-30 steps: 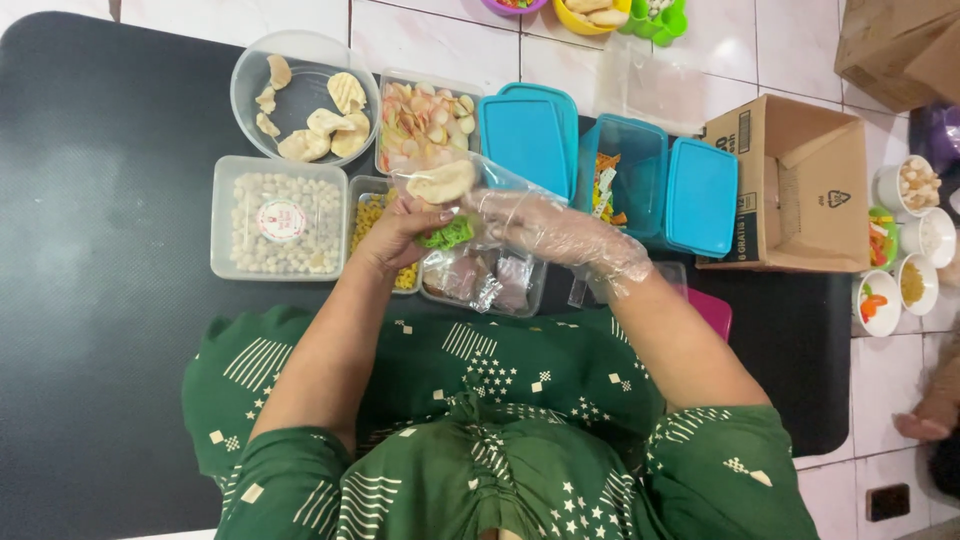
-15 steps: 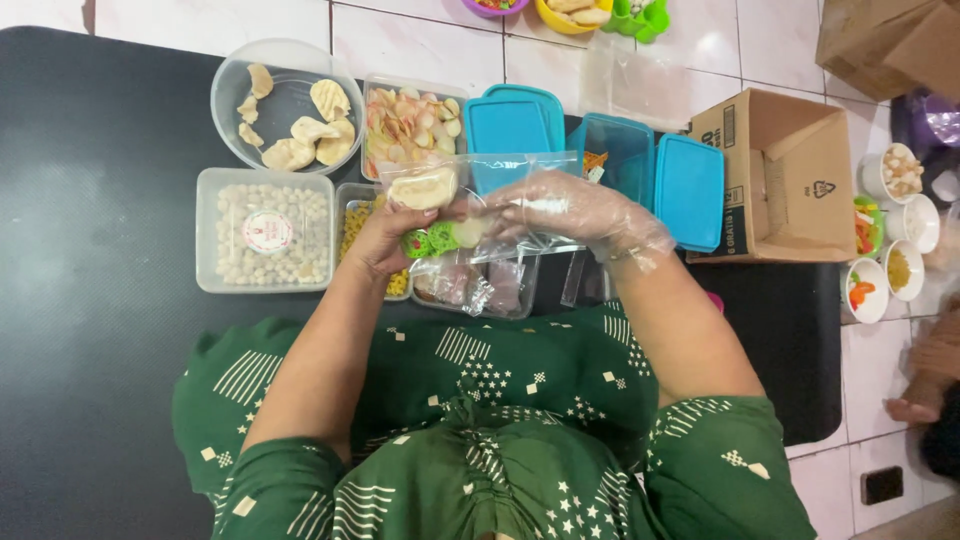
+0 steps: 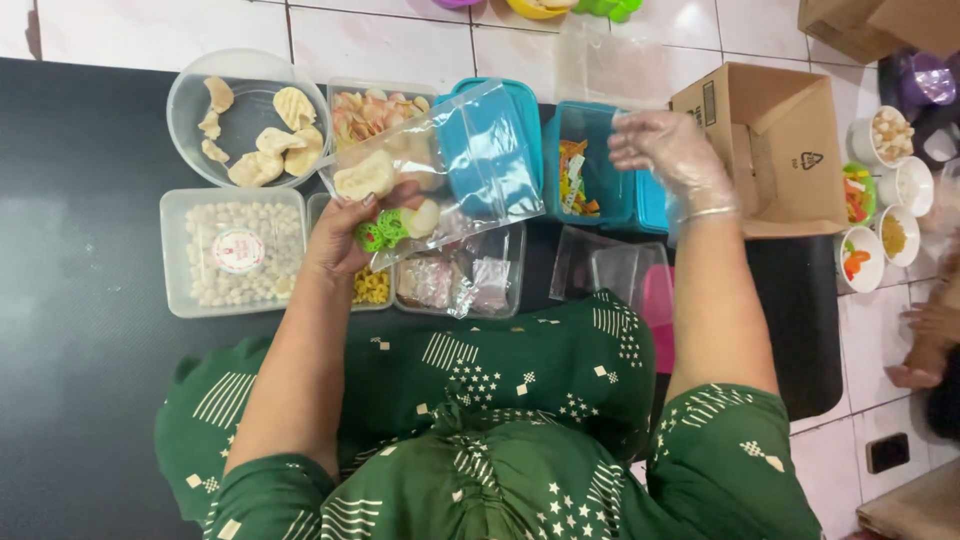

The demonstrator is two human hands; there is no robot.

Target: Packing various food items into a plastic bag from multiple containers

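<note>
Clear plastic bag point(image 3: 450, 170) holding a few crackers sits at upper centre, its long axis slanting up to the right, pinched at its lower-left end by the left hand point(image 3: 345, 235), while the gloved right hand point(image 3: 665, 150) hovers loosely spread over the teal container point(image 3: 590, 165), right of the bag's open end.

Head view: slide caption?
Left hand holds a clear bag of crackers; gloved right hand hovers over the blue tub.
</note>
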